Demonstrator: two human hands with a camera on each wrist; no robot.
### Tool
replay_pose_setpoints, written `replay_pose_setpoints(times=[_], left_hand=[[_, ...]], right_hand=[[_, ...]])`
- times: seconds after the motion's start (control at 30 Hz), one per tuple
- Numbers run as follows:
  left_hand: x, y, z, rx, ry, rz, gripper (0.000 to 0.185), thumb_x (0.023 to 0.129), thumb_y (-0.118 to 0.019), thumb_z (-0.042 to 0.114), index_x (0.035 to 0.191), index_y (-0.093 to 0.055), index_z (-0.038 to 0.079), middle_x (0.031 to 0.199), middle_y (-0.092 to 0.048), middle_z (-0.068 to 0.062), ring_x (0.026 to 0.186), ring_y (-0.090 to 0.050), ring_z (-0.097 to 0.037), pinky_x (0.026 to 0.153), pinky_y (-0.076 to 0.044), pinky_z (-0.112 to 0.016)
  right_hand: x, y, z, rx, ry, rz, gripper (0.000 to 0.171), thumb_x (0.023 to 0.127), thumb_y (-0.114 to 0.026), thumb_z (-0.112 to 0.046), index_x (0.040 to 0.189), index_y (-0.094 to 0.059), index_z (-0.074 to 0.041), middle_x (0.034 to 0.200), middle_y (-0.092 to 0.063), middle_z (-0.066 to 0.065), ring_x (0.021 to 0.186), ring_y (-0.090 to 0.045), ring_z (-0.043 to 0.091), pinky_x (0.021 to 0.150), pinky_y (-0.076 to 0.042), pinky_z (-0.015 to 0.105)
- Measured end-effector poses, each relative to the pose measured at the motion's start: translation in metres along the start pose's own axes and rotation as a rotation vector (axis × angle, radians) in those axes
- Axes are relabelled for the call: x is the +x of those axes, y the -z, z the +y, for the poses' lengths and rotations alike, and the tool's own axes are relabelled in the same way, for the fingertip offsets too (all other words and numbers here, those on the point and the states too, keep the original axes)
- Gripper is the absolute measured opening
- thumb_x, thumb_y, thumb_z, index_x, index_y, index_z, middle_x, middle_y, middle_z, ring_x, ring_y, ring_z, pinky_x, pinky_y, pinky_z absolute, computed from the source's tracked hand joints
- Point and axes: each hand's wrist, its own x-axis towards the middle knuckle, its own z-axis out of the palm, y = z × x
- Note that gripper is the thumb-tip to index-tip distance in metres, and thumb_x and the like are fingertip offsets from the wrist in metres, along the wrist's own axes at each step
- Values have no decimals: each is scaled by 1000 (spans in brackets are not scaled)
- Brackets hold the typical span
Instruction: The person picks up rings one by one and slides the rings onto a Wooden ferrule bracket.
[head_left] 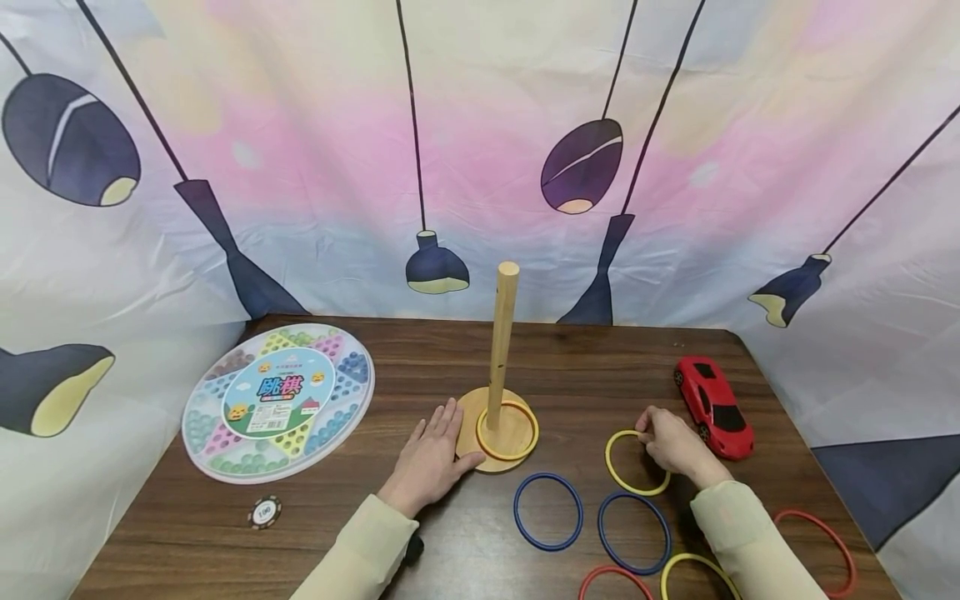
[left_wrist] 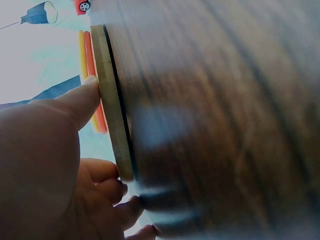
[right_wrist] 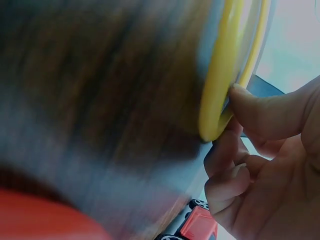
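Note:
A wooden base [head_left: 467, 412] with an upright wooden post [head_left: 503, 342] stands mid-table. Round the foot of the post lie a yellow ring [head_left: 535, 440] and, beneath it, a red ring [left_wrist: 89, 55]. My left hand [head_left: 427, 458] rests against the base's left side, its fingers extended along the rim and its thumb [left_wrist: 85, 97] touching the edge. Over on the right, my right hand [head_left: 671, 442] pinches another yellow ring [head_left: 617, 472] between thumb and fingers. That ring looks tilted in the right wrist view; whether it still touches the table I cannot tell.
Two blue rings [head_left: 516, 508], a yellow ring [head_left: 693, 557] and red rings [head_left: 846, 554] lie near the front. A red toy car [head_left: 712, 407] stands beyond my right hand. At left are a round Chinese checkers board [head_left: 352, 433] and a poker chip [head_left: 265, 512].

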Motion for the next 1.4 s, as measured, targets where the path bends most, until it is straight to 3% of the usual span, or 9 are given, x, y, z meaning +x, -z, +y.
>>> replay_pose_setpoints(times=[0.43,0.77,1.03,1.17,1.4], left_hand=[[-1,1,1,-8,-1,5,84,94,-57,52,149,-31,-5,156,-26,-20,143,-25,-35,113,-24,-54],[0,0,0,-11,-2,6,83,94,-57,51,149,-32,-5,156,-25,-20,143,-25,-36,113,-24,-54],[1,0,1,-9,2,0,83,94,-56,52,149,-31,-5,157,-24,-20,144,-24,-35,113,-23,-54],[1,0,1,-4,2,-5,83,94,-56,52,149,-31,-5,157,-24,-20,144,-24,-35,113,-23,-53],[1,0,0,-10,-2,4,83,94,-57,51,149,-32,-5,156,-25,-20,143,-25,-36,113,-24,-54]], right_hand=[[-2,0,-2,116,57,36,9,93,-53,3,102,-53,1,83,-56,8,68,-49,19,57,-42,31],[1,3,-6,227,122,109,13,99,-52,-8,108,-55,0,86,-57,9,68,-50,18,59,-42,31],[-3,13,-19,373,174,222,26,102,-51,-20,118,-55,1,92,-55,11,76,-50,21,62,-44,29],[-7,19,-32,505,181,284,34,103,-51,-23,123,-52,4,97,-54,15,78,-49,21,63,-43,26],[-16,35,-58,741,253,473,27,101,-53,-13,120,-53,5,90,-54,10,73,-53,20,64,-49,24]])
